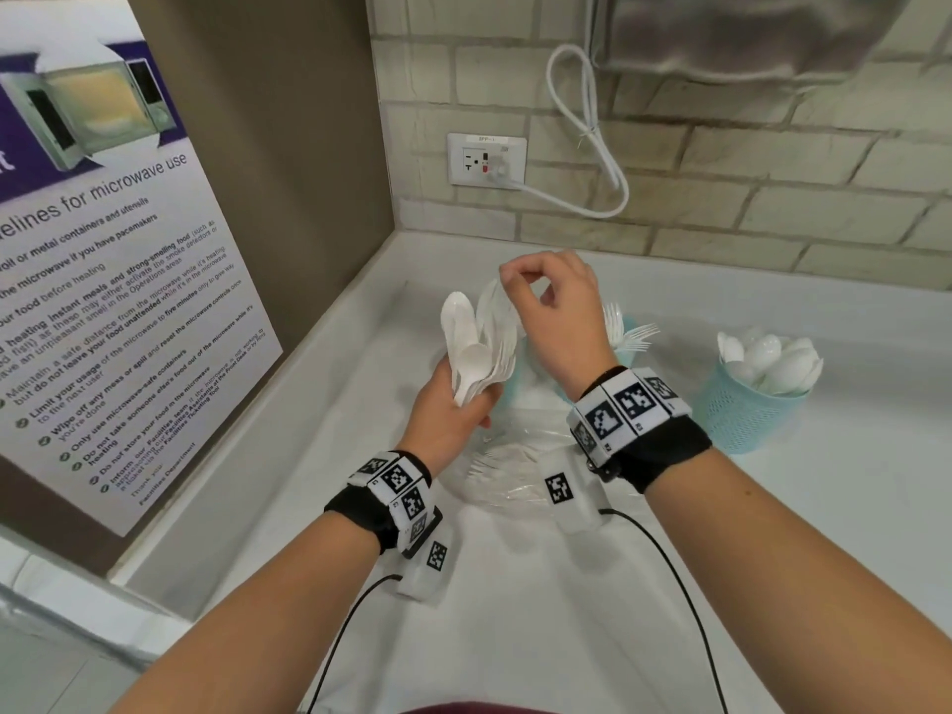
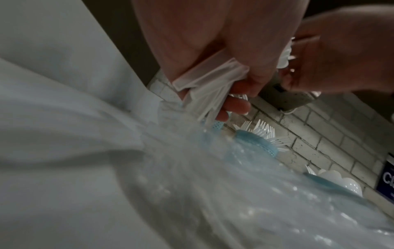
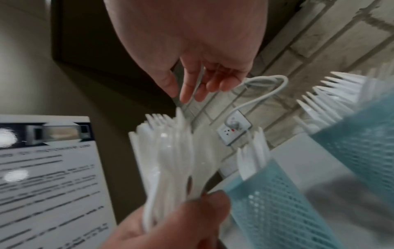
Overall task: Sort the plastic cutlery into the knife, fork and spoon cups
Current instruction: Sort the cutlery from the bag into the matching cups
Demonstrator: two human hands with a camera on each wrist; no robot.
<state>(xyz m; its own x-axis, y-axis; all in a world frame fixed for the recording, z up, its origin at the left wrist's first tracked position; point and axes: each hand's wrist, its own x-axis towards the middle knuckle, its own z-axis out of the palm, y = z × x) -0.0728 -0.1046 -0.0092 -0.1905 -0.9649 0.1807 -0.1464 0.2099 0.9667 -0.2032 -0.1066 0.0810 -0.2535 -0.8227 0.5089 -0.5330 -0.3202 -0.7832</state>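
My left hand [image 1: 458,404] grips a bundle of white plastic cutlery [image 1: 479,342] by the handles, with spoon bowls and fork tines pointing up. Just above the bundle, my right hand [image 1: 515,280] pinches the top of one thin white piece that stands among the others. The right wrist view shows that thin piece running between the fingers [image 3: 187,87], over the bundle [image 3: 170,160]. A teal mesh cup of spoons [image 1: 757,404] stands at the right. A teal cup of forks [image 1: 631,337] is partly hidden behind my right wrist. A third teal cup [image 3: 277,210] sits close beside the bundle.
A crumpled clear plastic bag [image 1: 510,456] lies on the white counter [image 1: 772,533] under my hands. A tiled wall with a socket [image 1: 487,159] and a white cable is behind. A microwave poster [image 1: 103,275] covers the left wall.
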